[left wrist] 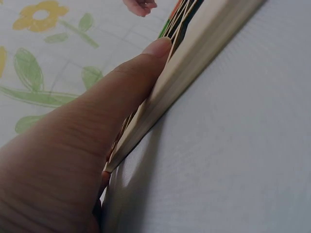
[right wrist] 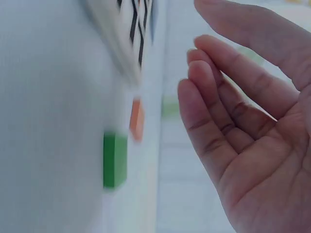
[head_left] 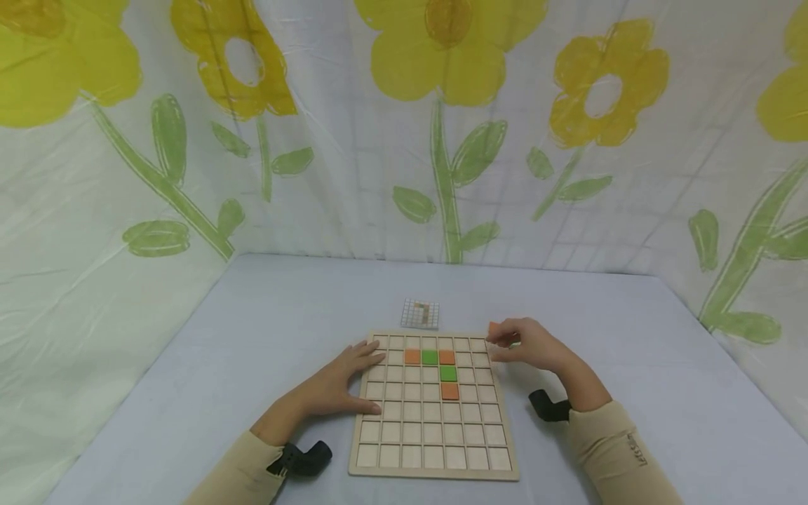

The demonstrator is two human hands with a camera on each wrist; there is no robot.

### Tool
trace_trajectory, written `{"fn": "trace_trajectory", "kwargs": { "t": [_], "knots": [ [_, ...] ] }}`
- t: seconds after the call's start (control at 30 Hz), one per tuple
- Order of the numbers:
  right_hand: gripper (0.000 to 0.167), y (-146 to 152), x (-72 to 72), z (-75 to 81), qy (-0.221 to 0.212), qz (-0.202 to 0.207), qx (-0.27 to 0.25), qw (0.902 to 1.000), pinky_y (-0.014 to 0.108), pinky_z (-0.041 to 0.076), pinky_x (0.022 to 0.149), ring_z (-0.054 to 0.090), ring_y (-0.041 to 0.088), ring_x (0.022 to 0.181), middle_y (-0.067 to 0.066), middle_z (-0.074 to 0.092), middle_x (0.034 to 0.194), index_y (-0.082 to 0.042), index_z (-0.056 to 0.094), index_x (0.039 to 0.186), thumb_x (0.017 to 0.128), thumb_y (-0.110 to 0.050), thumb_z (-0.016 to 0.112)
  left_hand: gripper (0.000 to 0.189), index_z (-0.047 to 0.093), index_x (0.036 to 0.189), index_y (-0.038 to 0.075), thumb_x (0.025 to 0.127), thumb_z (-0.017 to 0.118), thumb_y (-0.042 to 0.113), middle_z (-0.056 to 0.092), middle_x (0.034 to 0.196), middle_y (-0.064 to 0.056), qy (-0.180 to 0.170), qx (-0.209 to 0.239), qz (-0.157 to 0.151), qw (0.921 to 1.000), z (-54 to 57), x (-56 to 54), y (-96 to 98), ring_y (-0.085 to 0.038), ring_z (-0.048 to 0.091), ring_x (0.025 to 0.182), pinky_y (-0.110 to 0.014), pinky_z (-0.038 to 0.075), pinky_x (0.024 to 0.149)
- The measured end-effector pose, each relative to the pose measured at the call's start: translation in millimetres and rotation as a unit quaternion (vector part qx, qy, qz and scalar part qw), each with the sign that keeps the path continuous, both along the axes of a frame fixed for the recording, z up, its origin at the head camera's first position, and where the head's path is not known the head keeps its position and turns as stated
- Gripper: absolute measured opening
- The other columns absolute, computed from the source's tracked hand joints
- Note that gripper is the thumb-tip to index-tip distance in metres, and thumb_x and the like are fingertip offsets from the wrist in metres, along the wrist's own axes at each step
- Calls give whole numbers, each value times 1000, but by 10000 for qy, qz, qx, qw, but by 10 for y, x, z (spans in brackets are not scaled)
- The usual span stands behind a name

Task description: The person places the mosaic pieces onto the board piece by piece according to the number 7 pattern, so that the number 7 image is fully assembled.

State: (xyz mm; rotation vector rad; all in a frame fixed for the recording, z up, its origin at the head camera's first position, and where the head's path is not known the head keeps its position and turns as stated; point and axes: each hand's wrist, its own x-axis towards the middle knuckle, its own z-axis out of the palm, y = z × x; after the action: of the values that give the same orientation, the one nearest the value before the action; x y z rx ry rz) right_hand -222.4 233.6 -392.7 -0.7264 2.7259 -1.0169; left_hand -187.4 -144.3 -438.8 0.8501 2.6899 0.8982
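Observation:
A square wooden grid board (head_left: 432, 435) lies on the table. An orange tile (head_left: 412, 357), a green tile (head_left: 430, 358) and another orange tile (head_left: 446, 357) sit in one row, with a green and an orange tile below the last. My left hand (head_left: 337, 382) rests on the board's left edge, fingers spread; its thumb (left wrist: 131, 75) lies over the rim in the left wrist view. Beyond the board's right edge, my right hand (head_left: 529, 344) hovers with loosely bent fingers and nothing between them. Near it lie a loose green block (right wrist: 114, 160) and an orange block (right wrist: 137, 120) on the table.
A small card (head_left: 419, 313) with a printed grid pattern lies just behind the board. The white table (head_left: 284, 308) extends to both sides. A flowered curtain (head_left: 347, 210) hangs behind it. Black wrist mounts (head_left: 309, 459) sit below both hands.

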Motion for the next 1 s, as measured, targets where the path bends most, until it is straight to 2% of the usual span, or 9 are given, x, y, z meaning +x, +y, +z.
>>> {"fn": "trace_trajectory", "kwargs": {
  "t": [0.1, 0.33, 0.53, 0.73, 1.0],
  "knots": [
    [30, 131, -51, -36, -20, -216, -10, 9998, 31, 53, 81, 59, 15, 87, 8, 66, 96, -2, 69, 101, 76, -16, 76, 93, 39, 143, 18, 67, 73, 59, 21, 156, -2, -20, 23, -5, 10000, -2, -1, 3, -32, 9, 145, -54, 10, 117],
    [36, 350, -107, -117, -322, -697, -152, 9969, 31, 52, 81, 62, 23, 95, 14, 67, 102, 1, 67, 105, 75, -17, 77, 93, 40, 142, 16, 67, 74, 58, 22, 156, -4, 32, 40, -44, 10000, -6, -10, 6, -33, 10, 145, -55, 12, 116],
    [40, 447, -115, -204, -488, -1060, -195, 9930, 30, 51, 80, 61, 20, 95, 13, 67, 104, -1, 68, 106, 74, -23, 78, 93, 40, 142, 17, 66, 74, 57, 22, 156, -4, -12, 44, -38, 10000, -5, -8, 9, -33, 11, 145, -55, 11, 116],
    [39, 486, -108, -247, -607, -1137, -136, 9916, 28, 52, 77, 61, 19, 93, 14, 67, 103, 1, 67, 107, 74, -17, 78, 93, 39, 143, 18, 66, 74, 59, 21, 156, -2, -59, -6, 1, 10000, -3, 0, -3, -32, 10, 145, -54, 11, 117],
    [30, 503, -108, -239, -476, -853, 60, 9952, 35, 53, 82, 62, 25, 97, 14, 67, 105, -1, 68, 102, 76, -12, 76, 93, 39, 143, 19, 66, 73, 60, 21, 156, -2, -30, -5, 22, 10000, 2, -2, -3, -33, 8, 145, -54, 11, 117]
  ]
}}
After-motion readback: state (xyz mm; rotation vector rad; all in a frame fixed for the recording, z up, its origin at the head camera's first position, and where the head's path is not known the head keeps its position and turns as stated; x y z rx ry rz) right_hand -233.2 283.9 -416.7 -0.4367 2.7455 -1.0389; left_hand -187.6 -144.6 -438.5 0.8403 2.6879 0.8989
